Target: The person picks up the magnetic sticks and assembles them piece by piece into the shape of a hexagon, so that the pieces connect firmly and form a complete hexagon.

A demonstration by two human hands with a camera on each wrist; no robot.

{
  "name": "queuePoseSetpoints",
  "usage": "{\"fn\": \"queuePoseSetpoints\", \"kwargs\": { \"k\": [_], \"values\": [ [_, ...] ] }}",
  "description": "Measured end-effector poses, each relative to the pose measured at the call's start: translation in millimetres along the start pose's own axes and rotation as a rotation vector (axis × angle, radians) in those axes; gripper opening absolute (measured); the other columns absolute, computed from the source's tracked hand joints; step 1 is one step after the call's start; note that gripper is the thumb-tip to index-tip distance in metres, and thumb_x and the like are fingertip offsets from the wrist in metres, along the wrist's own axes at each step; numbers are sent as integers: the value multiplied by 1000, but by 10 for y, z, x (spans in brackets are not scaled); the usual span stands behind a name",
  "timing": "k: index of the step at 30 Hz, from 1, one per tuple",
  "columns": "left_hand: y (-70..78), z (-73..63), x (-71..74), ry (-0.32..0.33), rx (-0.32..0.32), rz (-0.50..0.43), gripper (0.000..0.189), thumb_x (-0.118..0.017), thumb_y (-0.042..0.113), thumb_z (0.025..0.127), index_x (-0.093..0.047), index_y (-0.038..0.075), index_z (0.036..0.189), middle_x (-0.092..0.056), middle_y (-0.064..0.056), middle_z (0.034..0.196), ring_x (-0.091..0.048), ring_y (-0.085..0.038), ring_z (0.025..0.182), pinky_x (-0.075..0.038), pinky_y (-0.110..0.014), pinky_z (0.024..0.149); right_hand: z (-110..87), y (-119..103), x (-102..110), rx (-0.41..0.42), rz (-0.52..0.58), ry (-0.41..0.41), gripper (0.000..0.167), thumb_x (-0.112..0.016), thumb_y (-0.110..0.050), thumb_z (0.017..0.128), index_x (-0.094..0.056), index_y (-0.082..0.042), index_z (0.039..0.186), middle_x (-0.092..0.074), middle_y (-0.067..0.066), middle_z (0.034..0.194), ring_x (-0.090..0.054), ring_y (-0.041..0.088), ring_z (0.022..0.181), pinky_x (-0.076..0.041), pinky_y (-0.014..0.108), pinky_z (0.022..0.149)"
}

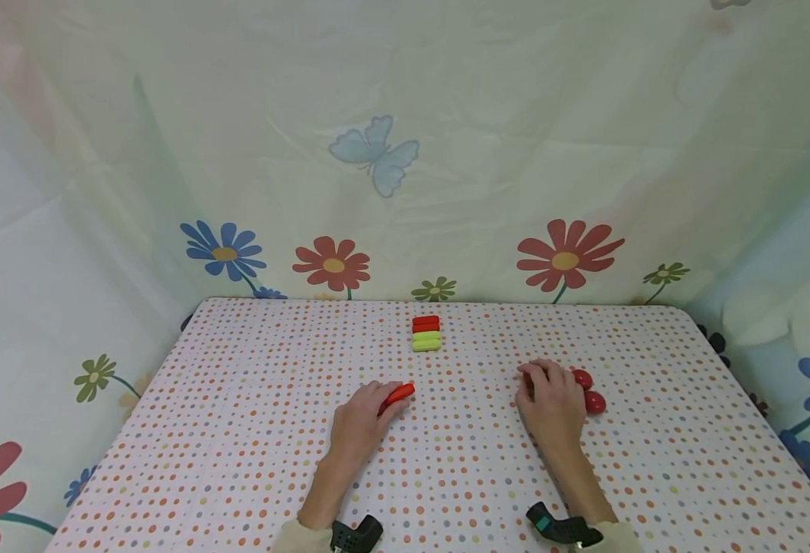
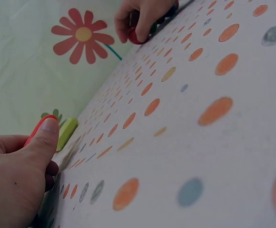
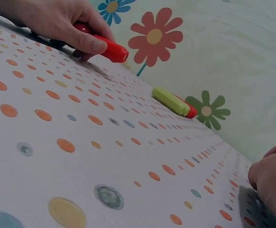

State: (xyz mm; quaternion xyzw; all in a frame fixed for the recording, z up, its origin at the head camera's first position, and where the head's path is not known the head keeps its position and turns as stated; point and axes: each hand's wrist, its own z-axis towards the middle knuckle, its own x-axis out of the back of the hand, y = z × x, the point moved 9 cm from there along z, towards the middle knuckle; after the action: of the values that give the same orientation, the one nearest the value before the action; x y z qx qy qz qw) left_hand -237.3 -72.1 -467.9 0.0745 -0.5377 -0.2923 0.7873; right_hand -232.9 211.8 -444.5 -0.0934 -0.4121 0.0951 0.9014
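Note:
My left hand (image 1: 363, 418) pinches a short orange-red stick (image 1: 400, 393) like a stubby highlighter, low over the table. In the right wrist view its end sticks out past the thumb, and a darker, glossy red part shows near the fingers. My right hand (image 1: 553, 395) is lowered to the table with bent fingers, beside two glossy red balls (image 1: 595, 402) on its right. Red also shows between the fingers and thumb in the left wrist view, some of it hidden; whether it is held I cannot tell.
Two red sticks (image 1: 426, 324) and two yellow-green sticks (image 1: 426, 341) lie side by side near the table's back edge, between and beyond the hands. A dotted cloth covers the table (image 1: 273, 369). Behind it hangs a flowered curtain (image 1: 446, 230).

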Motion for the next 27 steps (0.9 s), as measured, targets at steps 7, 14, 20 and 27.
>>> {"fn": "queuePoseSetpoints", "kwargs": {
  "k": [7, 14, 20, 27],
  "values": [
    [6, 6, 11, -6, 4, -3, 33, -66, 44, 88, -67, 30, 119, -60, 10, 81, -41, -4, 64, -31, -15, 54, 13, 12, -39, -53, 13, -51, 27, -70, -3, 82, -64, -7, 108, -60, 15, 115, -54, 37, 104, -44, 47, 81],
    [3, 7, -7, -18, 3, 1, 32, -66, 43, 89, -66, 31, 118, -59, 10, 81, -41, -3, 65, -30, -15, 54, 4, 3, -45, -74, 28, -82, 36, -74, -11, 81, -61, -8, 114, -61, 16, 115, -56, 36, 104, -46, 48, 81],
    [1, 2, -4, -25, 14, -2, 34, -66, 44, 88, -66, 30, 119, -61, 10, 83, -43, -4, 67, -32, -15, 55, -3, -24, -47, -47, 20, -78, 39, -76, -20, 80, -62, -9, 114, -64, 16, 112, -59, 35, 100, -46, 46, 75],
    [-9, -4, -11, -28, 16, 6, 34, -65, 44, 89, -66, 30, 120, -63, 10, 86, -46, -3, 69, -32, -15, 56, -2, -43, -60, -35, -5, -98, 36, -76, -22, 80, -64, -10, 111, -65, 15, 113, -61, 34, 99, -47, 46, 76]
  ]
}}
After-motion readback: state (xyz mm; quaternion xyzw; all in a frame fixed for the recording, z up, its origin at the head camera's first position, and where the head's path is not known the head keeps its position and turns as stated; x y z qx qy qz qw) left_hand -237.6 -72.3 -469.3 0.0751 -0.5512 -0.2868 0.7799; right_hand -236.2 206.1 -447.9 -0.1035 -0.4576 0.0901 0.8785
